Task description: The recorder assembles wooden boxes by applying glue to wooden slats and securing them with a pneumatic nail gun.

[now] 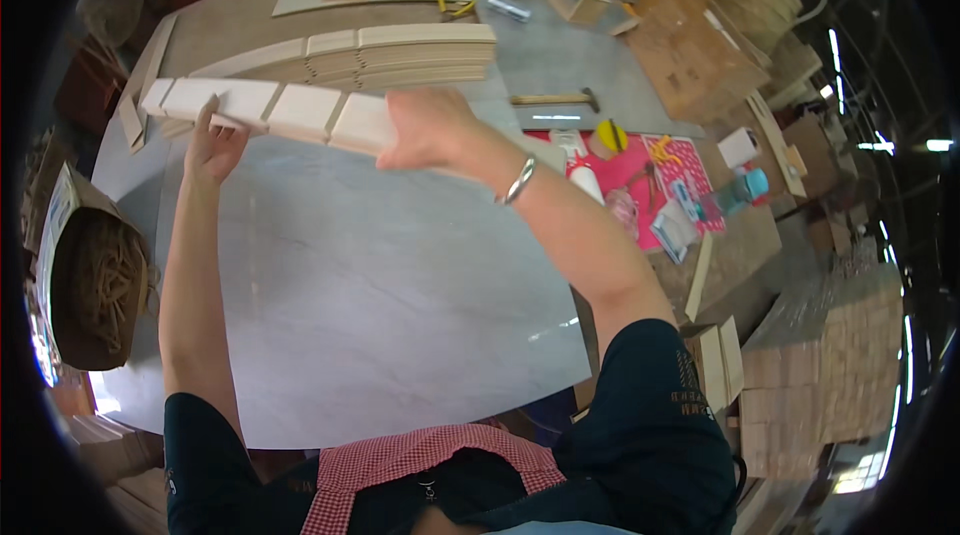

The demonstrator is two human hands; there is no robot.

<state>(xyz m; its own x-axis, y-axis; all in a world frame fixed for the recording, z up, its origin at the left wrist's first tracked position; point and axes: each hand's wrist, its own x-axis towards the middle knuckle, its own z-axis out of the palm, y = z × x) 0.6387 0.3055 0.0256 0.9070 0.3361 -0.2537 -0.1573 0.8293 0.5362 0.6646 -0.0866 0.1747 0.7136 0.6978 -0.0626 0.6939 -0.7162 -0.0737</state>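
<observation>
A long pale wooden board [305, 113] with crosswise grooves is held up across the far part of the grey sheet [390, 285] on the workbench. My left hand [214, 147] grips it toward its left end, one finger up over the face and the others curled at the lower edge. Wrapped around the right end is my right hand [430, 127], which hides that end. Just beyond the held board lies a stack of similar grooved boards [425, 57].
A hammer [550, 99] lies right of the stack. Farther right, a pink sheet [630, 175] carries a yellow tape measure [609, 138] and small items, near a clear bottle [735, 193]. At left stands a box of wood strips [75, 245]. Yellow-handled pliers [457, 7] lie at the back.
</observation>
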